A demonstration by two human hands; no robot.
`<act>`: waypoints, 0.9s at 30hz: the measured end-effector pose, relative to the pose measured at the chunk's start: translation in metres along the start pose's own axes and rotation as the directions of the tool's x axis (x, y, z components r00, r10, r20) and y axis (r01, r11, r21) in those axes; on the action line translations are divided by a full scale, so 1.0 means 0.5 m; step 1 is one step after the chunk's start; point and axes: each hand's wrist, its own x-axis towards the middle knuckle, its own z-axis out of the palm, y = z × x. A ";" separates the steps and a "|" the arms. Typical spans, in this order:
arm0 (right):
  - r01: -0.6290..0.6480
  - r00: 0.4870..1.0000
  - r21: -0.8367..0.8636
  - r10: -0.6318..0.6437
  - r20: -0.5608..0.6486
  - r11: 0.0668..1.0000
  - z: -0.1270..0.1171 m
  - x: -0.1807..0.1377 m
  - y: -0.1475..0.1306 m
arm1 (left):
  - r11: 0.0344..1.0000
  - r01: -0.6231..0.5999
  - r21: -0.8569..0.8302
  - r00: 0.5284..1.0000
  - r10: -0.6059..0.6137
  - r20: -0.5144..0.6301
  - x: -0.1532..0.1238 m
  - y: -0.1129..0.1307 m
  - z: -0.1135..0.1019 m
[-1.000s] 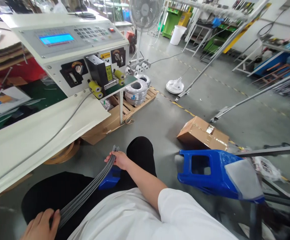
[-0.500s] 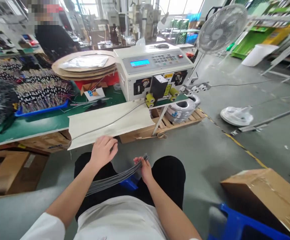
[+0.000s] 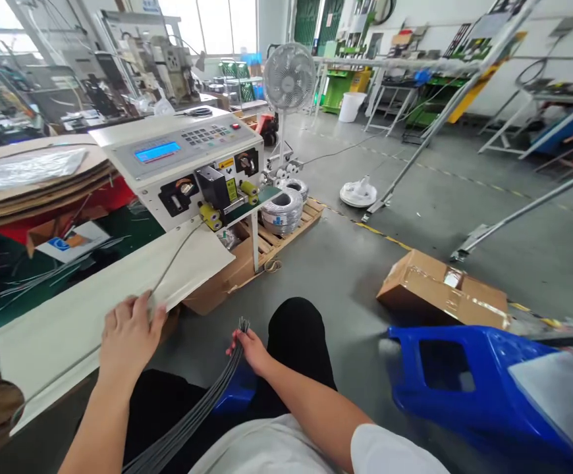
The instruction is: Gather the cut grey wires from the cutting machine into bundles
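A white cable cutting machine (image 3: 178, 151) with a lit blue display stands on the bench. From its yellow rollers a grey cable (image 3: 174, 258) runs down across a cream sheet (image 3: 69, 322). My left hand (image 3: 131, 336) lies over this cable, thumb apart from the fingers; the cable passes beneath it, and whether the fingertips press on it is hidden. Over my lap, my right hand (image 3: 247, 349) is closed round one end of a bundle of grey cables (image 3: 200, 408). The bundle droops toward the lower left, past the picture edge.
Cardboard discs (image 3: 34, 178) and a small open box (image 3: 69, 240) are on the bench left of the machine. Wrapped cable coils (image 3: 282, 212) rest on a pallet below. On the right are a carton (image 3: 439, 289), a blue plastic stool (image 3: 464, 388) and metal stand legs (image 3: 429, 138).
The view has swung right. My left hand has moved from above my lap to the cable on the sheet. My right hand still holds the bundle, now pointing more upward.
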 end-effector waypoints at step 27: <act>-0.023 0.992 0.114 0.036 -0.117 0.993 0.035 -0.013 0.002 | 0.947 -0.191 -0.257 0.913 0.267 0.308 -0.432 0.082 -0.035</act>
